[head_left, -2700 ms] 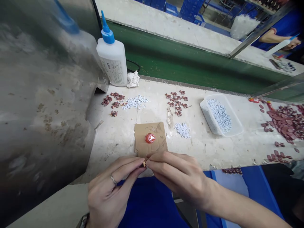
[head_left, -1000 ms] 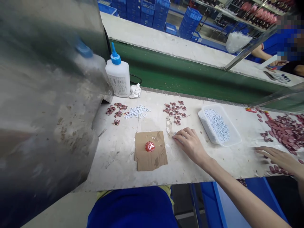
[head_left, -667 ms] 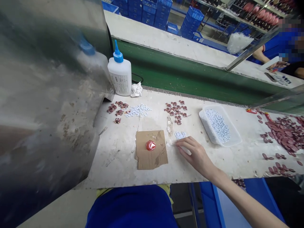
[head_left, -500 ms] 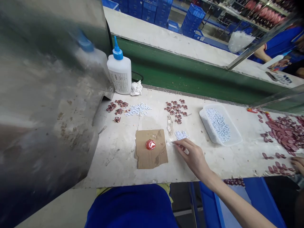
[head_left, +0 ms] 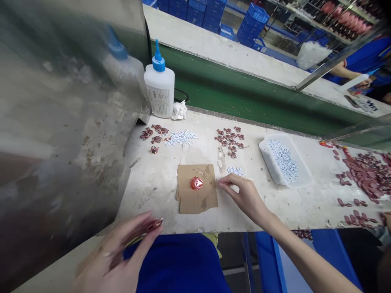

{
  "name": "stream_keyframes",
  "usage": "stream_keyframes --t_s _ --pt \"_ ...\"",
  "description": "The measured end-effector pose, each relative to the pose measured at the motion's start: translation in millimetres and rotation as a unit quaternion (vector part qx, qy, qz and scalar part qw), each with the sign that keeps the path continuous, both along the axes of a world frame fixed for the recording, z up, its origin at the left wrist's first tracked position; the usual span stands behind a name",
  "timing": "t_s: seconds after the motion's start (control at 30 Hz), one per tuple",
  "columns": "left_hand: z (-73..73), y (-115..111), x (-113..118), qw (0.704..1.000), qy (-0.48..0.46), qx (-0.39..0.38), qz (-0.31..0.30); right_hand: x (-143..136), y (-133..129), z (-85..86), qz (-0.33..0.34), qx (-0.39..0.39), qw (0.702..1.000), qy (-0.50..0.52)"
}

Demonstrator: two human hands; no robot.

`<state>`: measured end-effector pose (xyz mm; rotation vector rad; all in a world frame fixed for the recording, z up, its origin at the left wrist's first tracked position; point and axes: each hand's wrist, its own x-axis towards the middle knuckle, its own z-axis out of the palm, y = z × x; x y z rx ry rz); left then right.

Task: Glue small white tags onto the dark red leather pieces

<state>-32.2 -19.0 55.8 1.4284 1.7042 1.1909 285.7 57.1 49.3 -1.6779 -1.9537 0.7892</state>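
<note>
Squeeze bottle [head_left: 160, 95] is milky white with a bright blue cap [head_left: 158, 64], cardboard [head_left: 189, 201]'s plain tan, round blob [head_left: 196, 183] is red with whitish patches. Little bits [head_left: 284, 160] in the whitish tub [head_left: 303, 167]: white speckled with blue. Small clustered parts [head_left: 230, 137] are reddish brown, long panel [head_left: 220, 85]'s dark green.

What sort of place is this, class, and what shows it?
Probably an assembly workshop or factory: a translucent plastic tub of tiny white-and-blue pieces, stacked blue plastic crates and a white plastic bottle with a blue nozzle suggest so.
</note>
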Motion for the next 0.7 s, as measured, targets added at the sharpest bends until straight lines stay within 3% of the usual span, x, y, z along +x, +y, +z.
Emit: stream_keyframes --t_s 0.1,0.23,0.47,0.7 --pt "-4.4 18.5 14.0 0.997 -0.003 0.014 -0.072 -16.9 0.2 5.1 -0.001 0.0 0.999 0.048" --pt "-8.9 30.7 22.1 0.995 -0.029 0.001 -0.097 -32.5 2.3 5.1 -0.011 -0.002 0.997 0.083" --pt "-18.0 34.5 22.9 0.995 -0.018 -0.016 -0.092 -40.3 8.1 6.5 0.013 0.032 0.997 0.066" --pt "-20.0 38.4 27.8 0.987 -0.092 -0.117 -0.065 -40.8 8.7 4.4 0.025 0.037 0.997 0.062"
